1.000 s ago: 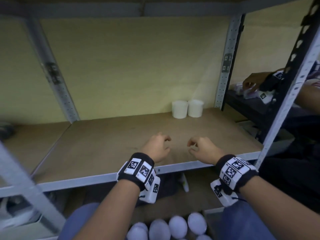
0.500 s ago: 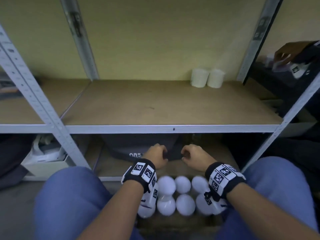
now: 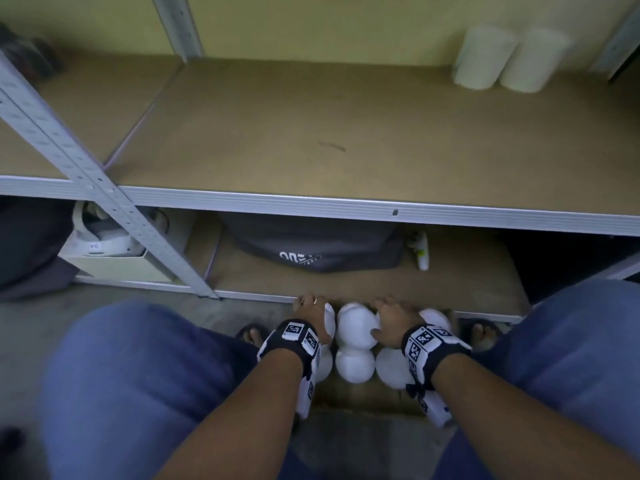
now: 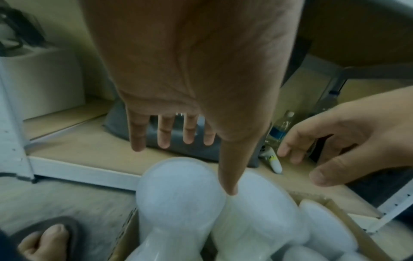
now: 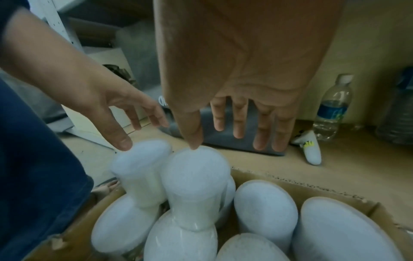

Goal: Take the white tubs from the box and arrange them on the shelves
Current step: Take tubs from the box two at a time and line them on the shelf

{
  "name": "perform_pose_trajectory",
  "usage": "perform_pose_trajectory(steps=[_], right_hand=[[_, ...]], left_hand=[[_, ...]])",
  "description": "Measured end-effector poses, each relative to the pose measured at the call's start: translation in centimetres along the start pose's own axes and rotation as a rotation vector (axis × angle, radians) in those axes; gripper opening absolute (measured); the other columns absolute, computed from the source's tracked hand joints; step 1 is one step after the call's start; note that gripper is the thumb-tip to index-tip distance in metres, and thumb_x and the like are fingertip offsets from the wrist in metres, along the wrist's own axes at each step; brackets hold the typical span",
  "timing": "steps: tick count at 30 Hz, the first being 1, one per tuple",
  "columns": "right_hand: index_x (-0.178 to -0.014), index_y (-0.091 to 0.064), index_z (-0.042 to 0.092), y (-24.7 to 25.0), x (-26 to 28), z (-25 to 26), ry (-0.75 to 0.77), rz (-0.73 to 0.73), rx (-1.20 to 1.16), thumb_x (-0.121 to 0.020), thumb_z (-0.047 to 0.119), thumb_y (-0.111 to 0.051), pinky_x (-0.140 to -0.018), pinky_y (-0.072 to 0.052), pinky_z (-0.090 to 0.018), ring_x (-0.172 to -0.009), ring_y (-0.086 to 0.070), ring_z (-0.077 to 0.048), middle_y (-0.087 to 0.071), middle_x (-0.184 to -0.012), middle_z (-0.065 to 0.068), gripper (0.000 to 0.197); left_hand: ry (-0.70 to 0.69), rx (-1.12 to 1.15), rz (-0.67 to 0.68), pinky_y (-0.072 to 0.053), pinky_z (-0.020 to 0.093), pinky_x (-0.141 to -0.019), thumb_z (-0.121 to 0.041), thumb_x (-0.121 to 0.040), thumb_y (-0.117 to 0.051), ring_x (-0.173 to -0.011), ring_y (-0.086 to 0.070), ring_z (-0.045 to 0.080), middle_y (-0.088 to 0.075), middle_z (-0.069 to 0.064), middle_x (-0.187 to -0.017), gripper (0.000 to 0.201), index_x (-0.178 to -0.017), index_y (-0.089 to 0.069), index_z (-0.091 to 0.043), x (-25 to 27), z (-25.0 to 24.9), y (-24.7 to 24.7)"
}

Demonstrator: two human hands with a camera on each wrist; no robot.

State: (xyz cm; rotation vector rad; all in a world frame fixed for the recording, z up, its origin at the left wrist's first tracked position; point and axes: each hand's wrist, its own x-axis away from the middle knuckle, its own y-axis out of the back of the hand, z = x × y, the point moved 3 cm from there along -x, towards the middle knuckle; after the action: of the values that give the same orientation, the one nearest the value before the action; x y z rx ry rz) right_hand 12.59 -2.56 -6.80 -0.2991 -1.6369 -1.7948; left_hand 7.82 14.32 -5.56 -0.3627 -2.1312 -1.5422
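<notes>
- White tubs are seen packed upright in the cardboard box on the floor, between the person's knees and just in front of the bottom shelf; two of them stand raised above the rest, side by side.
- Two more tubs are set touching each other at the back right of the middle shelf.
- A grey bag is lodged on the bottom shelf, behind the box.
- The left hand is held above the left raised tub with fingers straight and spread; nothing is gripped, and its thumb tip is placed at the tub's lid.
- The right hand is likewise spread above the right raised tub, its thumb tip touching the lid.
- A water bottle is stood to the right of the bag.
- A small white tube is laid beside the bottle.
</notes>
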Motion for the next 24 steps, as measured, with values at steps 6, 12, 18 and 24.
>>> perform_pose_trajectory(steps=[6,12,18,24], right_hand=[[-0.148,-0.019,0.025,-2.5,-2.5,1.5,0.038,0.097,0.057,-0.076,0.046,-0.066,-0.11,-0.033,-0.044,-0.137,-0.029,-0.033,-0.02,-0.153,-0.001,0.088],[-0.148,-0.01,0.03,-3.8,-3.9,2.7,0.022,0.169,0.081,-0.07,0.051,-0.073,-0.1,-0.04,-0.046,-0.133,-0.031,-0.034,-0.013,-0.154,-0.002,0.102],[-0.146,-0.016,0.029,-4.0,-3.9,3.3,-0.031,0.127,0.033,-0.072,0.045,-0.074,-0.101,-0.042,-0.044,-0.133,-0.03,-0.034,-0.016,-0.151,-0.003,0.096],[-0.145,-0.022,0.028,-2.4,-3.0,3.4,-0.026,0.112,0.022,-0.068,0.041,-0.077,-0.103,-0.04,-0.044,-0.135,-0.028,-0.034,-0.02,-0.15,-0.001,0.095]], left_hand=[[0.084,-0.047,0.104,-0.034,0.045,-0.109,-0.041,-0.07,-0.076,-0.139,-0.025,0.031,-0.017,0.009,-0.151,0.097,-0.146,-0.019,-0.02,-1.9,0.9,-2.5],[0.096,-0.062,0.151,-0.041,0.046,-0.103,-0.033,-0.066,-0.081,-0.135,-0.026,0.035,-0.02,0.007,-0.149,0.099,-0.143,-0.02,-0.024,-3.5,1.8,-4.0],[0.111,-0.007,0.168,-0.041,0.047,-0.104,-0.029,-0.065,-0.081,-0.136,-0.023,0.036,-0.017,0.007,-0.15,0.099,-0.142,-0.02,-0.026,-4.0,2.0,-4.3],[0.104,-0.021,0.202,-0.035,0.048,-0.11,-0.031,-0.067,-0.08,-0.14,-0.018,0.037,-0.015,0.008,-0.151,0.102,-0.146,-0.016,-0.024,-3.4,1.3,-2.9]])
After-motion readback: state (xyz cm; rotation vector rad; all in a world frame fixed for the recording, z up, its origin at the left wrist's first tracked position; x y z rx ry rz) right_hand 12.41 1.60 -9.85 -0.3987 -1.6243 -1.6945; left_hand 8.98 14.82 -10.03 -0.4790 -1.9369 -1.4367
